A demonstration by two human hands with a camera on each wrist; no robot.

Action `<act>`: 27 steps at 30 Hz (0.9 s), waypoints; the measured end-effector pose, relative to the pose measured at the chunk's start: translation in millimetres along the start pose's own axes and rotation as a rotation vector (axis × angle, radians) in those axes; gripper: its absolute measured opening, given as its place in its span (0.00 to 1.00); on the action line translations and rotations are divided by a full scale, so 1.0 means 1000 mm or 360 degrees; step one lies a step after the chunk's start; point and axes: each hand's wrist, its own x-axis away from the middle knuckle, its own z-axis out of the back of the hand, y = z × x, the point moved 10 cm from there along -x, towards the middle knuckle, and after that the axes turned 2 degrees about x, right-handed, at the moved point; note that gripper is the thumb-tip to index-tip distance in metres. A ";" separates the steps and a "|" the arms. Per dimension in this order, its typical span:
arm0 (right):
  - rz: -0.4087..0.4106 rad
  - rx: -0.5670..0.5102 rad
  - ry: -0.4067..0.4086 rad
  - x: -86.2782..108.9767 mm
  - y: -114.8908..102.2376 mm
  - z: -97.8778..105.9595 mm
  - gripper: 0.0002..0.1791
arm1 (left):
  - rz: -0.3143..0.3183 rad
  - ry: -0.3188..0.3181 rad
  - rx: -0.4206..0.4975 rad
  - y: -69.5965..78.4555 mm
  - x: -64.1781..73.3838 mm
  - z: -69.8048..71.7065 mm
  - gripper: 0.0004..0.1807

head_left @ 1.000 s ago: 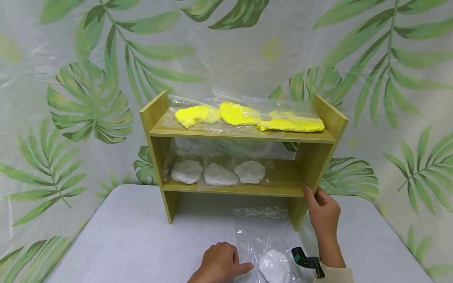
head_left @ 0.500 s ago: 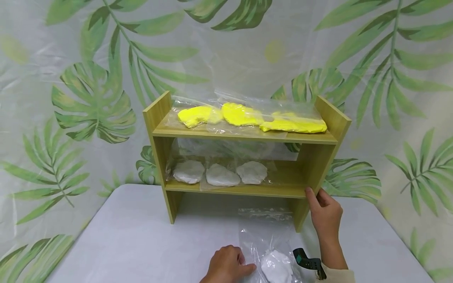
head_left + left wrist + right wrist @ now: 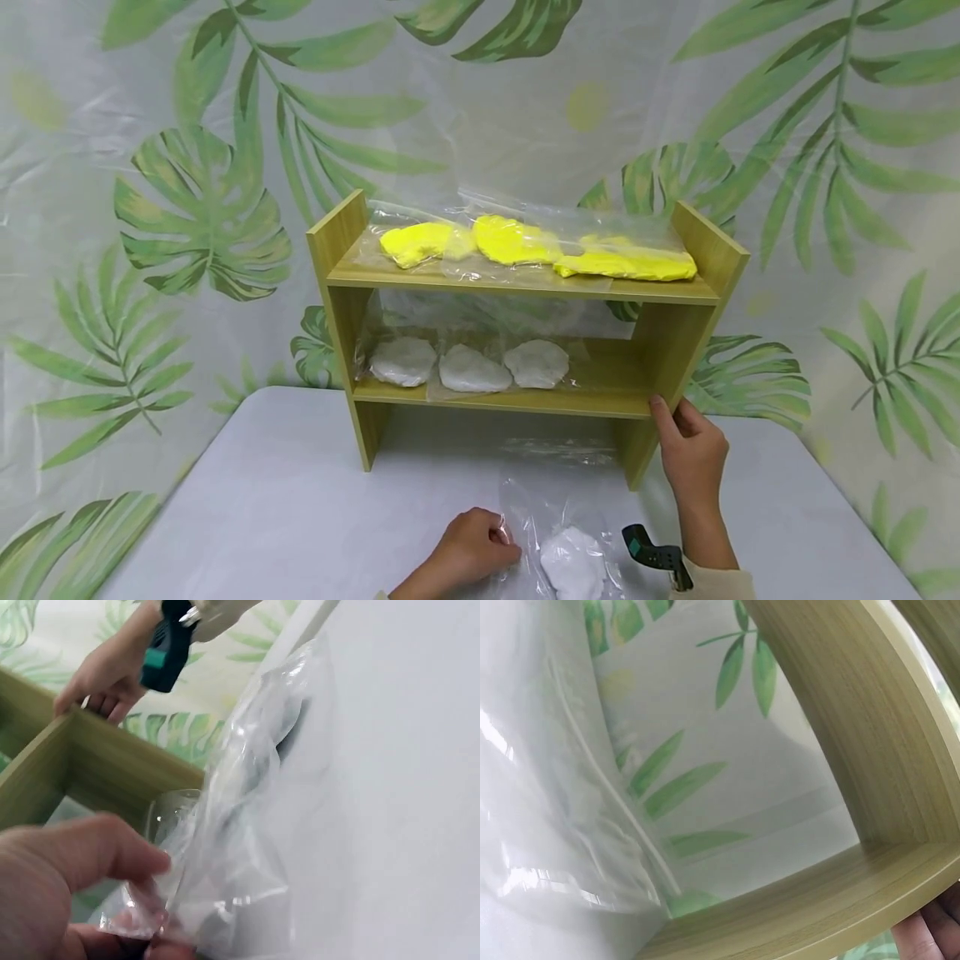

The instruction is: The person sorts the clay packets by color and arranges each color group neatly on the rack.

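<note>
My left hand (image 3: 476,546) pinches the left edge of a clear zip bag (image 3: 525,500) with a white lump (image 3: 573,562) in it, in front of the shelf on the table. In the left wrist view the thumb and fingers (image 3: 139,855) close on the crinkled film of the bag (image 3: 247,847), which hangs tilted. My right hand (image 3: 693,458) grips the right side panel of a small wooden shelf (image 3: 667,354), thumb at the front edge near the middle board. The right wrist view shows only some fingers (image 3: 922,937) at the panel's edge.
Three clear bags with yellow lumps (image 3: 517,239) lie on the top board. Three bags with white lumps (image 3: 474,369) lie on the middle board, left of its right end. A white table (image 3: 285,500) carries the shelf; a leaf-print curtain (image 3: 517,108) hangs behind.
My left hand first lay beside the bag with its thumb out; now it pinches the bag's edge, and the lump has shifted slightly left. My right hand stays on the shelf.
</note>
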 end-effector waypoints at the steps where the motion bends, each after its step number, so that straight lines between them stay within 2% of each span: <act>1: -0.0004 -0.0001 0.0000 0.000 0.001 0.000 0.19 | -0.0002 -0.0039 0.0035 0.000 -0.001 0.001 0.08; 4: -0.0012 -0.0006 -0.0011 0.000 0.003 -0.001 0.19 | 0.0033 -0.0154 0.0187 0.000 -0.001 0.002 0.07; 7: -0.0009 -0.0012 -0.0027 0.001 0.003 -0.002 0.20 | 0.0075 -0.0205 0.0366 -0.003 -0.003 0.000 0.08; 11: 0.0001 -0.0011 -0.0029 0.000 0.003 -0.002 0.20 | 0.0157 -0.0160 0.0651 -0.006 -0.004 -0.001 0.12; 16: 0.0009 -0.0018 -0.0012 -0.001 0.002 -0.001 0.19 | 0.0315 -0.0128 0.1023 -0.014 -0.003 -0.009 0.09; 21: 0.0018 -0.0034 -0.0015 -0.001 0.002 -0.001 0.19 | 0.0387 -0.0113 0.1122 -0.021 -0.003 -0.012 0.07; 27: 0.0023 -0.0037 -0.0016 -0.001 0.001 -0.001 0.20 | 0.0372 -0.0136 0.1191 -0.023 -0.004 -0.012 0.09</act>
